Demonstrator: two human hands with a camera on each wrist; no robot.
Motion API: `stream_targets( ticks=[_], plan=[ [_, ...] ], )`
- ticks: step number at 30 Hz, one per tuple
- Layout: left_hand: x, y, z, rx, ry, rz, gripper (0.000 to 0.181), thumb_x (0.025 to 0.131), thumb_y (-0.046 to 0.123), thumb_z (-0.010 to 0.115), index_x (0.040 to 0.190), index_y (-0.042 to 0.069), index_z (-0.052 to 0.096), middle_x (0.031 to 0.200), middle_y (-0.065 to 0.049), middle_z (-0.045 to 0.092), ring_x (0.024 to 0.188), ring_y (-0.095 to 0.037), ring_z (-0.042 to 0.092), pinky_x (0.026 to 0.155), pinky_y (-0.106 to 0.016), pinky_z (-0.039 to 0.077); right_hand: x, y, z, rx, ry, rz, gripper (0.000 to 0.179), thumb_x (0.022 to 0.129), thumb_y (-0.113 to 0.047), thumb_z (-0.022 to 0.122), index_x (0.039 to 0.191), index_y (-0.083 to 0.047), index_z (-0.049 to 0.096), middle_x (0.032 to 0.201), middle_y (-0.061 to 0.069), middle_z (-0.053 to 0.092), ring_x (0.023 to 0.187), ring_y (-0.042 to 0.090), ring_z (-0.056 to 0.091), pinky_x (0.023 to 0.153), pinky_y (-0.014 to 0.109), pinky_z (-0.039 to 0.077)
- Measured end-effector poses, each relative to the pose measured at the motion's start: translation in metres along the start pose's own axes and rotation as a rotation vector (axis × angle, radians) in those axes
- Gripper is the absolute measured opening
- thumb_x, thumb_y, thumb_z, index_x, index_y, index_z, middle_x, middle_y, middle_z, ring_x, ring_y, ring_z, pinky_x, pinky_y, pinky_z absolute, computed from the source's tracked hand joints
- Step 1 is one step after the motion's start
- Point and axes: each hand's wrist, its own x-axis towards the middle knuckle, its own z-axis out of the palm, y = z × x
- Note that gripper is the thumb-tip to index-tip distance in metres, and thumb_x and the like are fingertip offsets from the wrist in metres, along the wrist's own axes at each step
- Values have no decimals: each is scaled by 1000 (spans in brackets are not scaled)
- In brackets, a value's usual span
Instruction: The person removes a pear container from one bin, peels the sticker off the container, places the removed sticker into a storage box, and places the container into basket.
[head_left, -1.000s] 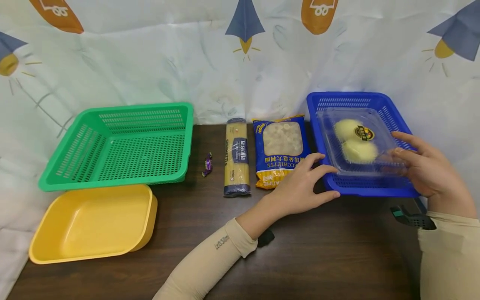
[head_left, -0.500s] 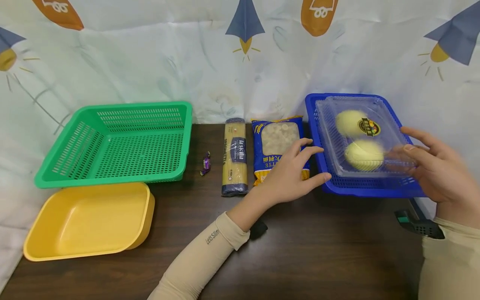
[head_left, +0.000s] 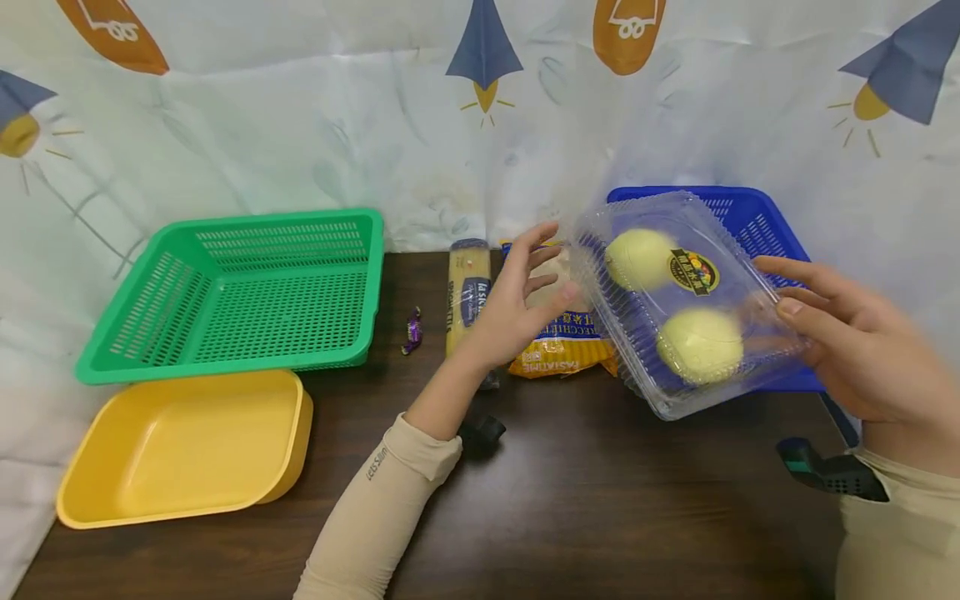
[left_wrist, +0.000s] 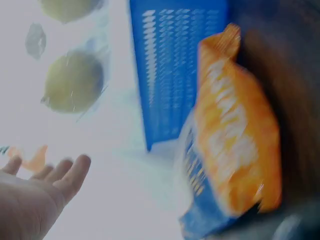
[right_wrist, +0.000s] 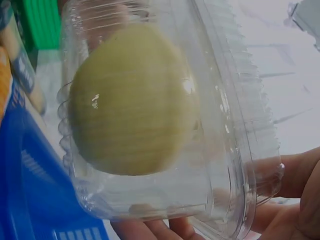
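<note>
My right hand (head_left: 862, 342) grips the right edge of a clear plastic clamshell container (head_left: 648, 379), thumb on top and fingers beneath. Inside lie two round pale yellow fruits (head_left: 701, 343), and a black label (head_left: 693, 272) sits on the lid. In the right wrist view one fruit (right_wrist: 132, 102) shows large through the ribbed plastic. The container is tilted and overlaps the blue basket (head_left: 780, 242) in the head view. Just left of the container, my left hand (head_left: 506, 308) holds nothing, its fingers spread, over the orecchiette bag (head_left: 562, 358) and spaghetti pack (head_left: 467, 292).
A green basket (head_left: 288, 367) stands at the back left, with a yellow tub (head_left: 296, 450) in front of it. A purple wrapped candy (head_left: 412, 331) lies on the dark table (head_left: 600, 517). A patterned white curtain (head_left: 375, 125) hangs behind.
My right hand has lifted the container from the blue basket and moved it leftward, tilting it. My left hand has drawn back left and turned, its fingers pointing up.
</note>
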Motion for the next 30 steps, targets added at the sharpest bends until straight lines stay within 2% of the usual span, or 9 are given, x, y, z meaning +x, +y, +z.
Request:
stream_targets(
  ticks=[4,7,11,14,17,18,24,28,30],
  plan=[
    [-5,7,-20,-68,-19,47,107,97,74,67,169,6,28,172,-12,36,155,-25,41,122,-56,41,3,-3,13,23,-81,-27,56,114,7,40,169,-8,40,165,9,41,128,18,61,92,23,56],
    [-14,11,-32,-38,-74,63,97,100,66,71,166,4,36,169,-11,41,154,-24,41,118,-50,47,3,-4,23,-11,-124,-27,56,115,6,41,169,-8,41,168,8,39,136,16,53,97,21,55],
    [-30,17,-42,24,-151,59,84,102,53,76,164,8,42,169,-6,42,150,-27,46,107,-42,54,3,-5,35,-51,-159,5,54,116,3,43,168,-9,42,164,10,44,131,16,59,99,20,56],
    [-44,23,-48,63,-156,27,83,100,50,79,165,13,43,169,-3,43,150,-25,47,113,-39,51,6,-5,43,-78,-180,16,52,116,1,44,167,-10,44,161,9,48,128,18,62,98,21,57],
    [-60,27,-55,88,-134,-6,81,98,46,83,164,16,46,167,-1,46,150,-21,48,119,-40,47,10,-6,53,-140,-197,7,49,116,-1,46,165,-10,47,160,7,50,130,17,61,96,22,58],
    [-66,27,-56,94,-125,-12,81,98,45,84,164,17,47,167,-1,47,150,-21,47,123,-41,43,11,-7,56,-155,-203,3,48,116,-2,46,164,-9,49,160,7,51,131,16,60,96,23,59],
    [-99,29,-61,100,-92,-55,76,93,27,90,157,17,52,168,-3,46,151,-20,47,126,-55,36,15,-7,74,-216,-266,-30,45,116,-3,48,161,-7,53,160,5,54,137,14,58,97,26,59],
    [-118,30,-65,105,-120,-87,72,89,12,90,149,16,50,171,0,43,154,-22,44,127,-51,37,17,-4,86,-242,-315,-32,42,117,-6,50,158,-11,57,154,6,60,130,17,65,96,30,61],
    [-128,30,-68,95,-141,-95,74,88,6,90,149,15,49,171,0,42,152,-25,47,124,-46,42,20,-1,93,-251,-344,-30,40,117,-8,51,156,-15,60,150,5,63,128,20,67,97,31,62]
  ],
)
